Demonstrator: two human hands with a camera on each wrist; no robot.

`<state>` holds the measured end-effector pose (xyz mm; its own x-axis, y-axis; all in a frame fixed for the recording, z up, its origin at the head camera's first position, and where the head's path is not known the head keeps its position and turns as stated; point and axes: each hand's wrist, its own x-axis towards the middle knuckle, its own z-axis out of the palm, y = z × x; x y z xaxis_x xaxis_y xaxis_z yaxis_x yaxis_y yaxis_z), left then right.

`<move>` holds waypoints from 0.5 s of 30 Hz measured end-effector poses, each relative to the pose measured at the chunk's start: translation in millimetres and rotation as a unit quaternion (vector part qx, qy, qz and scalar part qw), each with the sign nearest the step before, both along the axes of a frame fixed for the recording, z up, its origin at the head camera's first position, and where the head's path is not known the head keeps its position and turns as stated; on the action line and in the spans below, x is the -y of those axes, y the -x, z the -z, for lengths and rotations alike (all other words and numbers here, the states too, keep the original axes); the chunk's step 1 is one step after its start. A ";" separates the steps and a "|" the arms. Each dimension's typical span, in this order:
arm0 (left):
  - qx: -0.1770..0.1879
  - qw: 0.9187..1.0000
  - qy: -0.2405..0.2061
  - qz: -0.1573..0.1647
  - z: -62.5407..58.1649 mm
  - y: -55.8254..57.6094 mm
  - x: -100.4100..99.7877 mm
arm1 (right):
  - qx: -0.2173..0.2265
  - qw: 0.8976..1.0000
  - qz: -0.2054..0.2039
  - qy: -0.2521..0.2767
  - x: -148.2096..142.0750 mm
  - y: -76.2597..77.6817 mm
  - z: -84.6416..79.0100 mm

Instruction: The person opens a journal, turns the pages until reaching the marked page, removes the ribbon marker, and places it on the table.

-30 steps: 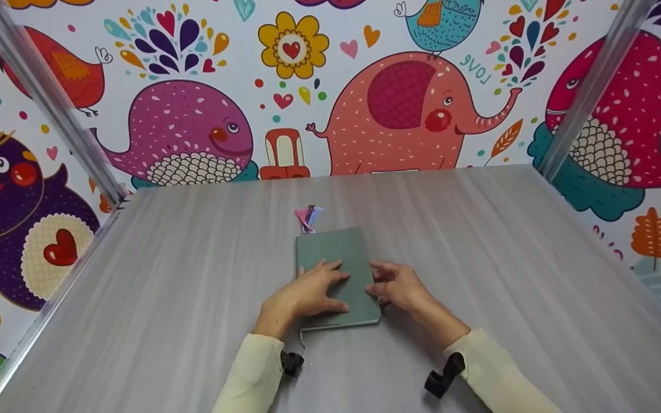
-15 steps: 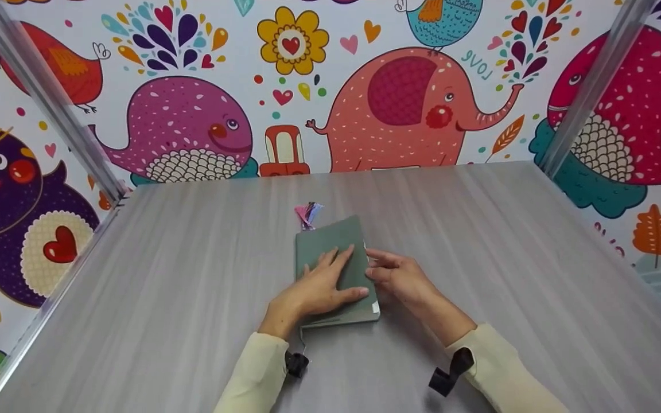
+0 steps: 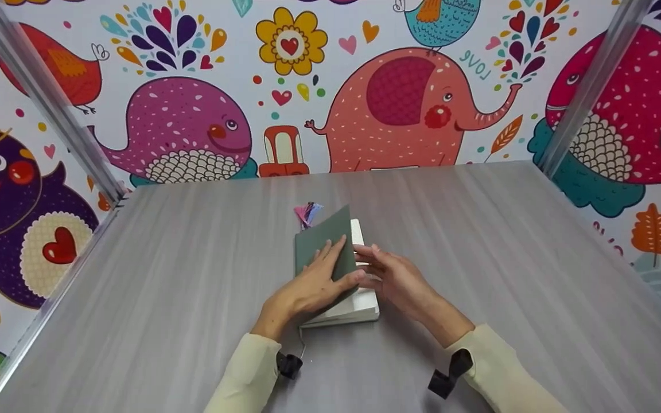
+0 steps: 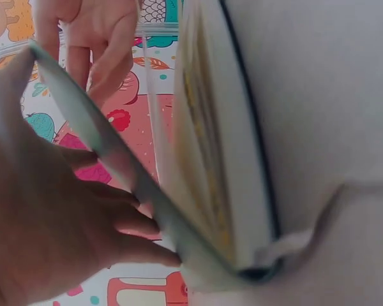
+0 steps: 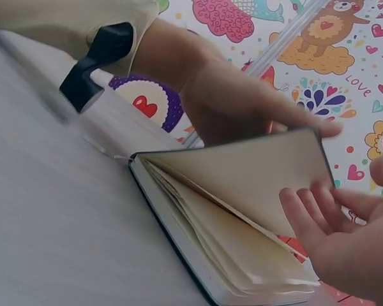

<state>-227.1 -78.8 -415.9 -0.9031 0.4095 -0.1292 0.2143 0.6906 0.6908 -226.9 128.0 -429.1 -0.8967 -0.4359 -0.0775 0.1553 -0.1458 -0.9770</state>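
A green hardcover notebook (image 3: 319, 236) lies on the table, its front cover (image 5: 262, 166) lifted at a slant over cream pages (image 3: 365, 301). My left hand (image 3: 310, 289) rests on the outside of that cover with fingers spread. Its thumb lies along the cover's free edge in the left wrist view. From the right side my right hand (image 3: 405, 284) reaches in, fingers extended. In the right wrist view the right hand's fingertips (image 5: 322, 197) touch the cover's inner face near its free edge. Some pages stand slightly fanned beneath.
A small pink and blue crinkled piece (image 3: 308, 214) lies at the notebook's far end. A thin ribbon (image 3: 303, 339) trails from its near end onto the grey table (image 3: 193, 275). Patterned walls (image 3: 193, 126) and metal posts (image 3: 49, 103) border the table.
The notebook's cover has risen from lying flat and swung leftward, exposing the pages. My right fingers have moved left under it, while my left hand has stayed on the cover's outer face.
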 end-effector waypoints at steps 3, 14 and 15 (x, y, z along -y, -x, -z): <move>-0.007 0.999 -0.030 0.009 -5.9 1.9 5.4 | -0.016 1.000 -0.020 0.003 -1.1 0.6 -0.3; -0.068 0.993 -0.082 0.041 -24.2 2.3 28.5 | -0.171 0.969 -0.017 -0.180 5.0 -1.0 8.3; -0.075 0.993 -0.085 0.042 -25.4 2.5 30.9 | -0.181 0.964 -0.019 -0.195 5.3 -1.7 9.3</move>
<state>-229.6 -109.7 -390.5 -0.8691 0.4878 0.0818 0.3754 0.5428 0.7513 -225.3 122.8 -438.4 -0.8799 -0.4696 0.0727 -0.2081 0.2432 -0.9474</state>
